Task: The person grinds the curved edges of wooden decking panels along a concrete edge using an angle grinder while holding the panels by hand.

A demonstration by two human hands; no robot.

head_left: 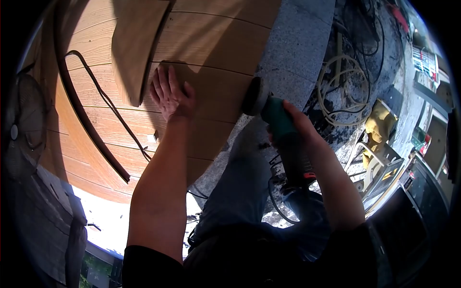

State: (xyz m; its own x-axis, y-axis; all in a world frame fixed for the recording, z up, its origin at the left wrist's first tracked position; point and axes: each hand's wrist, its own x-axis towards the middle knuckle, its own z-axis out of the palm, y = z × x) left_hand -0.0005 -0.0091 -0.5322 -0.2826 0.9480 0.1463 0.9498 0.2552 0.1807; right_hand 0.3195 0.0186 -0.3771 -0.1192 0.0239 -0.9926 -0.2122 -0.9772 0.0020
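My left hand (171,92) lies flat with fingers stretched out on a brown wood-grain plank panel (216,96), just right of a loose brown board (137,53) resting on it. In my right hand (300,124) is a green and black angle grinder (281,117), gripped around its body. The grinder's round dark disc (254,96) is at the panel's right edge; whether it touches the edge I cannot tell. A small pale block (152,137) sits on the panel below my left hand.
A black cable (103,96) and a long curved strip (89,129) lie across the panel's left part. At far left stands a fan (24,125). On the right are a coiled pale hose (343,91), tangled cords and a yellow cloth-like item (379,127) on the stained concrete.
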